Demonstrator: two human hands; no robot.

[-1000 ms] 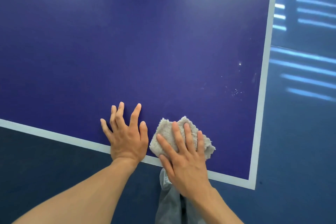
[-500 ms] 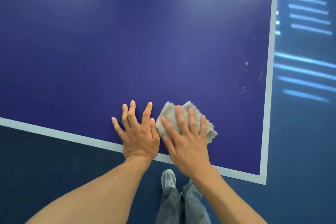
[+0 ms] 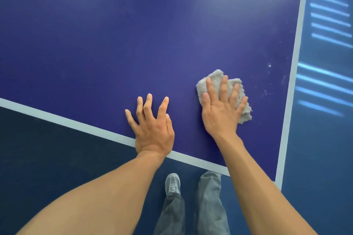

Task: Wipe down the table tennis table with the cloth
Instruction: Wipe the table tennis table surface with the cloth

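Underhand, crumpled grey cloth point(image 3: 215, 82), blue table point(image 3: 133, 34)

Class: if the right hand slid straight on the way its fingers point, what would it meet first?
Probably nothing: ahead of the right hand and its cloth lies only bare table up to the picture's edge. The white specks sit off to the right.
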